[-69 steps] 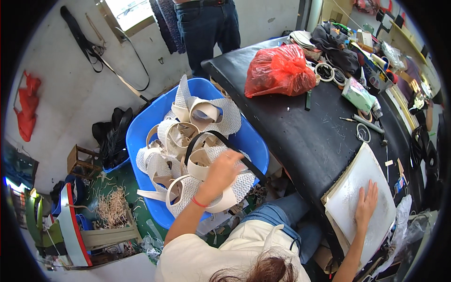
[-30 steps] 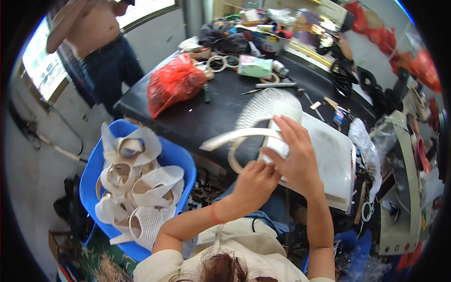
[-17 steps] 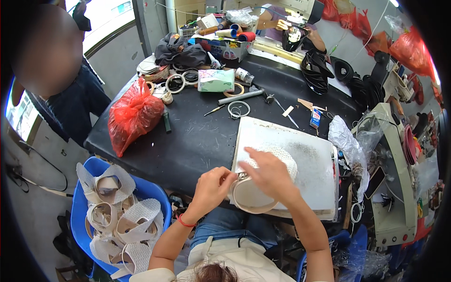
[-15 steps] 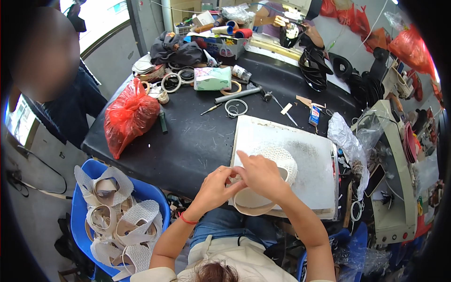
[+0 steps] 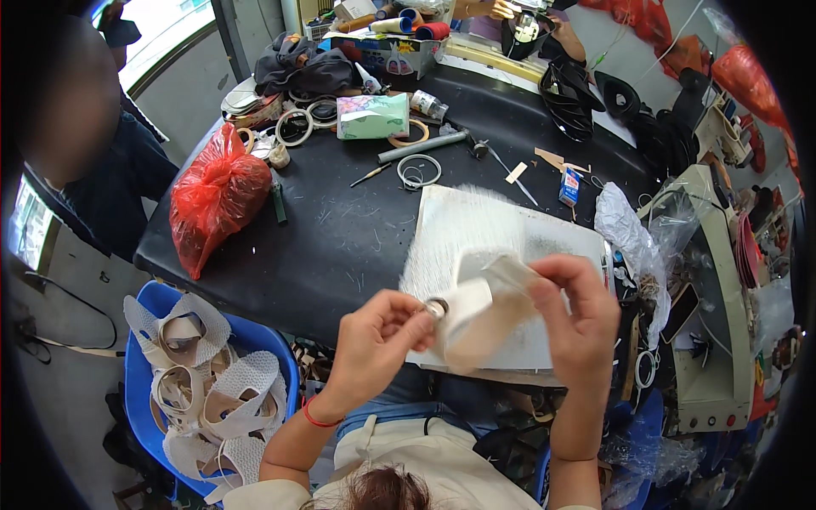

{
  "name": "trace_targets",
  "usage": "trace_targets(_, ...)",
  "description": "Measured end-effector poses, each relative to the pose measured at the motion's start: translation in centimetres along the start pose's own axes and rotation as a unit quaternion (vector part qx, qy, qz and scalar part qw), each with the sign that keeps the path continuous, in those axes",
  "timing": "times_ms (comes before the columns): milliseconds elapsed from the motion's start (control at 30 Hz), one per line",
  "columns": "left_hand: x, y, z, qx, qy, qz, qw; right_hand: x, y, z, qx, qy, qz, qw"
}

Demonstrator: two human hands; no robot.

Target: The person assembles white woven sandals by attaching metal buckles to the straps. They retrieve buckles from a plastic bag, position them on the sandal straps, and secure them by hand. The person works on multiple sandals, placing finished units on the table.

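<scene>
So the cream-white strap piece [image 5: 476,319] is held up between both hands, right above the near edge of the white board [image 5: 544,246] that's lying on the black counter [image 5: 340,229]. The left hand [image 5: 374,340] is closed around the strap's left end, where a small round metal bit [image 5: 437,308] (a ring or rivet, hard to tell) is pinched at the fingertips. The right hand [image 5: 578,319] is curled over the other end, thumb and fingers nipping a folded flap of the same strap a little higher up.

The key thing here: the piece's long axis runs roughly left to right, tilted slightly up toward the right hand, so it's spanned by both hands rather than lying off to one side. Neither hand is really "nearer", since both are on it, but the metal bit is squarely at the left hand's side.

Off to the left and below the left hand, more of the same white looped pieces are piled in a blue tub [image 5: 144,374]. Well beyond the hands, a red plastic bag [image 5: 217,200] and some loose rings [image 5: 419,171] are scattered on the counter.
</scene>
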State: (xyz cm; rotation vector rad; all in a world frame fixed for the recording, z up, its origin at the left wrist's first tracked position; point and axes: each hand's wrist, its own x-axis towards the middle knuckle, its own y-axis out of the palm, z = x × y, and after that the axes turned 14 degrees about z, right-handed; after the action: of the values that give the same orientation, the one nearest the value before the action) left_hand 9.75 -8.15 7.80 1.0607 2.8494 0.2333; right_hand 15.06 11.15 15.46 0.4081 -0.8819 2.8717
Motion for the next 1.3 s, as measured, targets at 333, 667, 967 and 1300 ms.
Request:
trace_targets(333, -0.8, 1.8, 2.1, -0.009, 0.08, 0.003, 0.997, -2.3, 3.9, -2.5, 0.201, 0.083, 0.152, 0.964)
trace_targets(667, -0.5, 0.9, 1.8, -0.126, 0.023, 0.089, 0.988, -3.5, 4.4, -4.7, 0.327, 0.107, 0.163, 0.925)
trace_targets(967, 0.1, 0.1, 1.3, -0.1, -0.003, 0.12, 0.988, -3.4, 4.5, -4.9, 0.279, 0.069, 0.177, 0.941)
trace_targets(1300, 0.2, 2.7, 0.0, -0.153, 0.001, 0.134, 0.979, -4.1, 2.9, -1.0, -0.146, -0.077, 0.013, 0.986)
